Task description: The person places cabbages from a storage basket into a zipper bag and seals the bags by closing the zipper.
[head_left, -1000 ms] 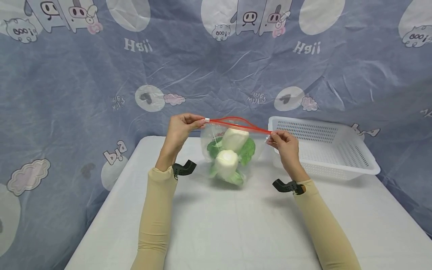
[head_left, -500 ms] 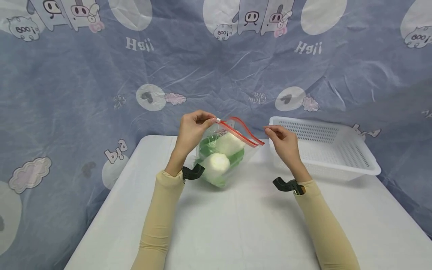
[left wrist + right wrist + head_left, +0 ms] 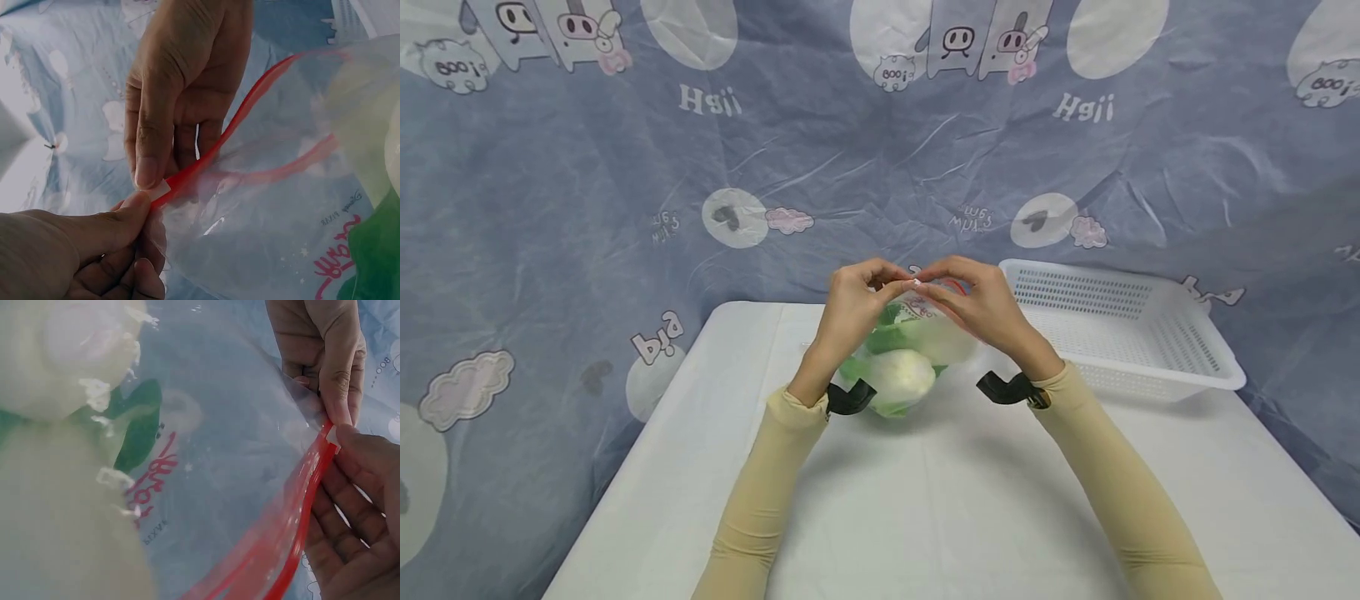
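A clear zip bag (image 3: 250, 231) with a red zip (image 3: 250, 103) hangs below both hands over the table. Inside it, white-and-green vegetables (image 3: 898, 379) show through the plastic. My left hand (image 3: 856, 307) pinches the bag's top corner between thumb and fingers. At that same corner, my right hand (image 3: 985, 307) pinches the small white slider (image 3: 333, 434) at the end of the zip, its fingertips meeting those of the left. From the slider, the two red strips spread apart in both wrist views. The hands cover much of the bag's top edge in the head view.
A white perforated plastic basket (image 3: 1120, 333) stands at the back right of the white table (image 3: 880, 517). Behind the table hangs a blue-grey printed cloth (image 3: 820, 150). A black wrist mount (image 3: 850, 398) juts inward from each wrist.
My right hand let go of the bag's right end and moved left to the slider. My left hand moved right with its corner, and the bag turned and swung.
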A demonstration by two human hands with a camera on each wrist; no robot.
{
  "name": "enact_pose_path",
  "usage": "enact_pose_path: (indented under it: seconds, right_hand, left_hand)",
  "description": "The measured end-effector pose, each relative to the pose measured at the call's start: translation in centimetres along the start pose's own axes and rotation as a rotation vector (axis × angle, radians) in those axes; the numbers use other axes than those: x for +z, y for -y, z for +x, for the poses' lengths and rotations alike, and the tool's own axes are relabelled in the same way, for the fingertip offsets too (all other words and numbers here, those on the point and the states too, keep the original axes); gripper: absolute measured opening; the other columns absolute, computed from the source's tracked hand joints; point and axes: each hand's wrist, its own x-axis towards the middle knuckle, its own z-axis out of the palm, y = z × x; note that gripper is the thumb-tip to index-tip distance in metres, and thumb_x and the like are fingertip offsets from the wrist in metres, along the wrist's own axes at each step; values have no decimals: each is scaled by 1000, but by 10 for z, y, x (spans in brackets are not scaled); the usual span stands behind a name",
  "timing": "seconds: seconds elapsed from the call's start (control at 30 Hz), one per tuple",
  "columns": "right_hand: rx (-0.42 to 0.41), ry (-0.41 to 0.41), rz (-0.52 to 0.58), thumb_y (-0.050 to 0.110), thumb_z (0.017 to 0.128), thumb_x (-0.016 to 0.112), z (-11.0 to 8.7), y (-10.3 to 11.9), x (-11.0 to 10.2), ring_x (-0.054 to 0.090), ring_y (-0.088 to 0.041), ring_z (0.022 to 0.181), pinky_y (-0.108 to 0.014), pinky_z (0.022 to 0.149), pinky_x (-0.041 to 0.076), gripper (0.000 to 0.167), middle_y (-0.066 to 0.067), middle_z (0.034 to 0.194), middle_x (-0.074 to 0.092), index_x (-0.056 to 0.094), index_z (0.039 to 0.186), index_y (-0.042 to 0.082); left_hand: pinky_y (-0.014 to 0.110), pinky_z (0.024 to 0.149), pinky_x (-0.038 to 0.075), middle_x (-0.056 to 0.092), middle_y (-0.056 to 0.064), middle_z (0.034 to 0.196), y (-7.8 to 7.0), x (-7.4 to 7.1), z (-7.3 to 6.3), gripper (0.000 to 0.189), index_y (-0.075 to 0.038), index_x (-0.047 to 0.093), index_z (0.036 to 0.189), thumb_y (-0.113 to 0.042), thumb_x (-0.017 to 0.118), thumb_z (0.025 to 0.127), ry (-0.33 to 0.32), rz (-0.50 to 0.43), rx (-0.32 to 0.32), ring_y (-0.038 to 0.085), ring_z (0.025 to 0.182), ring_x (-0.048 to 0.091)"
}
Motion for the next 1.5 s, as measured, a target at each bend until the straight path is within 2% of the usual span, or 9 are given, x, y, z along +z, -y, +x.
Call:
enact_pose_path:
  seconds: [0.1,0.4,0.63,0.73,0.87,1.07,1.23,1.4,1.5]
  right_hand:
    - [0,5,12,19,85,74,0,2,-1,64,-5,88,-32,80,51,15,4,95,72,75,100,19]
    - [16,127,-28,25,95,63,-2,0,-1,63,-10,89,-36,80,53,13,4,97,66,65,103,15]
    - [-38,59,-8,21,92,67,-1,-2,2,64,-6,87,-28,81,53,12,6,96,69,72,102,19]
    - [-45,70,-3,20,92,66,-1,-2,1,63,-7,86,-28,80,52,11,5,96,68,72,101,19]
    - [-3,124,-33,21,94,64,-5,-10,0,63,-10,87,-33,78,52,11,3,96,67,68,102,15]
    - [95,150,-84,25,94,64,-21,-39,-1,64,-13,92,-37,80,51,11,3,96,67,67,100,16]
    - [123,159,-57,23,95,63,-34,-56,-3,66,-19,98,-40,86,52,11,1,98,67,67,102,16]
    - [147,169,-63,23,94,63,-44,-67,-5,67,-20,97,-41,90,52,13,0,98,68,67,103,15]
    - [150,174,-67,24,95,63,-47,-71,-6,66,-19,98,-40,90,52,13,0,100,68,67,104,16]
  left_hand:
    - [25,64,45,73,0,85,-1,3,0,11,-13,74,92,-21,72,86,9,5,-5,9,74,62]
    - [24,71,49,73,3,89,1,8,2,12,-11,74,94,-21,71,88,34,-1,-11,13,80,64]
    - [32,78,52,72,2,88,1,7,1,11,-11,72,94,-20,70,88,19,-5,-4,12,83,64]
    - [31,81,51,72,1,89,1,5,2,12,-11,71,95,-21,68,90,38,11,8,9,85,64]
    - [30,82,49,70,2,91,4,-7,3,13,-10,70,97,-22,67,91,5,22,11,11,85,63]
    - [30,78,46,70,9,89,18,-37,7,13,-6,70,94,-18,70,89,-150,-1,-7,17,80,61]
    - [28,76,45,69,16,90,25,-48,10,16,-1,69,96,-15,70,89,-168,-25,-29,23,79,60]
    - [29,75,43,66,24,90,10,-52,7,15,7,67,96,-6,67,90,-181,-16,-29,30,80,58]
    - [27,74,42,67,22,89,0,-54,4,14,7,67,95,-6,67,90,-186,1,-34,27,78,59]
